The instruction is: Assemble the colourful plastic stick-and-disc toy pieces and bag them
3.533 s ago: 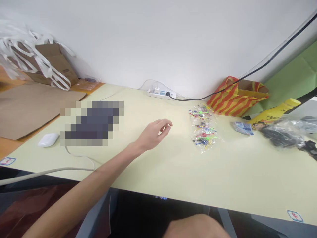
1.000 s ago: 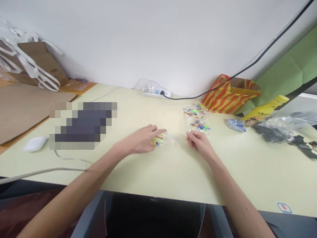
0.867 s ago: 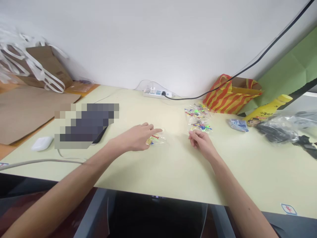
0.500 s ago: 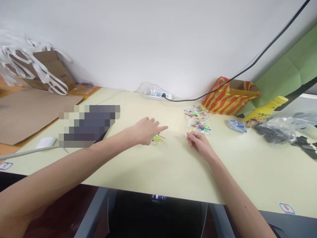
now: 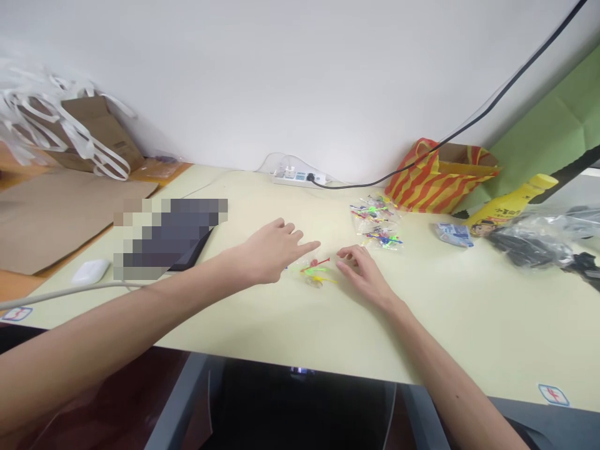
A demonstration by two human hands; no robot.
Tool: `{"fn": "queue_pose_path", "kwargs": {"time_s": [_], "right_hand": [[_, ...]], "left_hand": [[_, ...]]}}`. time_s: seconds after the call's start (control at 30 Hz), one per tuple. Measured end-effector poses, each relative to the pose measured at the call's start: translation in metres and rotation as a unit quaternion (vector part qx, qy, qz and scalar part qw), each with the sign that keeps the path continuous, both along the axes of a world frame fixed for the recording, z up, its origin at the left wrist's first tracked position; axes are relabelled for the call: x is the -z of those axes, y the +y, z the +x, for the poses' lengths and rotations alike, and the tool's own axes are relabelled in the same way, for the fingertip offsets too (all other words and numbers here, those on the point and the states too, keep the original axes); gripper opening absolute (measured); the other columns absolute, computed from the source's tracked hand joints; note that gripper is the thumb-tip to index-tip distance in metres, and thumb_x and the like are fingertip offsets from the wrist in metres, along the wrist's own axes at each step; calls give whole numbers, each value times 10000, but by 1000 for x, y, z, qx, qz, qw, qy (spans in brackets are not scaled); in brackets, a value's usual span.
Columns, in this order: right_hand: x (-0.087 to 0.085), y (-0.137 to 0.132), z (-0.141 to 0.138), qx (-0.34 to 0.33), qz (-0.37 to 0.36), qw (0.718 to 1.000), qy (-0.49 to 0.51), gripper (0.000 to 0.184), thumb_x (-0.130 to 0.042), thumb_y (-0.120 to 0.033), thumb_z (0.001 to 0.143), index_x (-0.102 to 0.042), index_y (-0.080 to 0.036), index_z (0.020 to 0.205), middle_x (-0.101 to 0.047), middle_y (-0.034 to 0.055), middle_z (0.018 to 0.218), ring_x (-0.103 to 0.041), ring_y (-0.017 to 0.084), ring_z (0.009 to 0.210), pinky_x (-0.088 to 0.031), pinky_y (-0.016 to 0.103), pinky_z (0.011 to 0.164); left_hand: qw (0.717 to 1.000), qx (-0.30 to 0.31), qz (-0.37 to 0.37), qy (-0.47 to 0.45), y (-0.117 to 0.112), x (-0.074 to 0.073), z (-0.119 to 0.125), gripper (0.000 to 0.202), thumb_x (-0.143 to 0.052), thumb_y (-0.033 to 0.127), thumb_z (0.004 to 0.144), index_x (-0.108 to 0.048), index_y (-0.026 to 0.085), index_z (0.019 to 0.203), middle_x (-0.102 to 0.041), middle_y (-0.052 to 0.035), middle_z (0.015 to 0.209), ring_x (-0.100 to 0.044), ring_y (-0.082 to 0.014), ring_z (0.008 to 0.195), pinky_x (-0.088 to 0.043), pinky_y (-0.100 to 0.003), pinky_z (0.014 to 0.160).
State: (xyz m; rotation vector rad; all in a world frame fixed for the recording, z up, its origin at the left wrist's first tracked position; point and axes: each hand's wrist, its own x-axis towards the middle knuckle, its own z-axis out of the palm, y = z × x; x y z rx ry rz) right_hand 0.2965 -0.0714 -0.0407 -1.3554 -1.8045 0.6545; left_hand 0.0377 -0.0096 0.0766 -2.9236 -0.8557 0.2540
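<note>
My left hand (image 5: 274, 253) reaches over the pale table, fingers apart and the index finger stretched to the right; its thumb is hidden. Just beside and partly below it lies a clear packet of small plastic pieces (image 5: 315, 272) in red, green and yellow. To the right of these pieces is my right hand (image 5: 364, 278), its fingers loosely bent with a gap to the thumb and nothing between them. Farther back on the right lie two clear packets of mixed coloured pieces, the rear packet (image 5: 372, 211) and the nearer packet (image 5: 380, 239).
A power strip (image 5: 299, 179) sits along the wall, its black cable (image 5: 360, 188) running right. At right are a striped bag (image 5: 434, 187), a blue-white packet (image 5: 453, 235) and a yellow bottle (image 5: 509, 209). A blurred dark flat object (image 5: 171, 234) and a white case (image 5: 90, 272) lie left.
My right hand has moved left toward the colourful pieces, and its fingers have opened. More of the pieces now show to the right of my left hand.
</note>
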Motion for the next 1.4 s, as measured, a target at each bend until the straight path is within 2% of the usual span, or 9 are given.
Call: {"fn": "queue_pose_path", "kwargs": {"time_s": [0.1,0.2,0.33,0.47,0.77,0.9,1.07,1.23,1.4], "right_hand": [[1,0,-1,-21,15,999,-23,293,-532,-501,1012,-640,-248,1114,-662,102,1132,-562,282,1102,-456,446,961],[0,0,0,-27,17,999,-28,290,-532,-494,1017,-642,-244,1115,-667,102,1125,-566,282,1095,-457,450,966],[0,-1,1,-30,13,999,-36,298,-532,-492,1021,-651,-247,1141,-677,99,1124,-569,284,1100,-461,448,972],[1,-1,1,-37,18,998,-47,300,-539,-503,1019,-641,-254,1152,-684,95,1116,-571,290,1105,-456,451,986],[4,-1,2,-36,21,998,-56,300,-540,-501,1018,-636,-260,1169,-678,94,1113,-566,297,1115,-461,452,988],[3,0,2,-35,18,998,-57,290,-546,-489,1018,-636,-259,1169,-681,91,1114,-572,293,1108,-454,452,996],[2,-1,2,-36,12,997,-60,296,-536,-481,1023,-633,-261,1195,-677,95,1120,-568,296,1111,-456,451,992],[2,0,1,-37,12,997,-59,293,-533,-472,1027,-638,-263,1202,-675,87,1112,-568,288,1101,-452,439,988],[4,1,2,-37,10,997,-60,291,-536,-468,1025,-637,-261,1203,-677,92,1101,-569,288,1091,-452,439,982]], "left_hand": [[999,-3,22,34,-1,-3,7,797,-671,128,754,-457,322,1497,-684,-113,1116,-598,-325,1067,-379,-429,939],[997,-18,50,56,-2,-5,11,817,-664,107,735,-451,293,1501,-682,-128,1133,-592,-335,1075,-385,-434,926],[996,-9,28,84,-6,-3,11,858,-681,113,711,-440,298,1513,-686,-131,1152,-591,-337,1076,-395,-428,908],[995,-21,39,84,-5,-2,8,889,-658,110,712,-399,298,1542,-684,-132,1175,-583,-337,1087,-398,-431,910],[999,-33,-12,37,3,-3,-5,812,-649,192,752,-436,298,1528,-692,-130,1100,-592,-338,1072,-384,-450,956],[994,-72,2,79,18,-17,-23,919,-631,172,730,-341,298,1592,-684,-130,1182,-582,-333,1107,-406,-437,950],[980,-185,-40,56,60,-28,-69,1009,-682,290,726,-240,357,1631,-660,-120,1294,-602,-362,1130,-449,-434,923],[967,-224,-116,10,86,-17,-102,999,-702,446,763,-219,368,1634,-625,-102,1401,-626,-334,1172,-467,-389,946],[961,-244,-129,-21,87,5,-100,811,-628,502,821,-384,300,1568,-704,-92,1250,-660,-290,1114,-481,-325,877]]}}
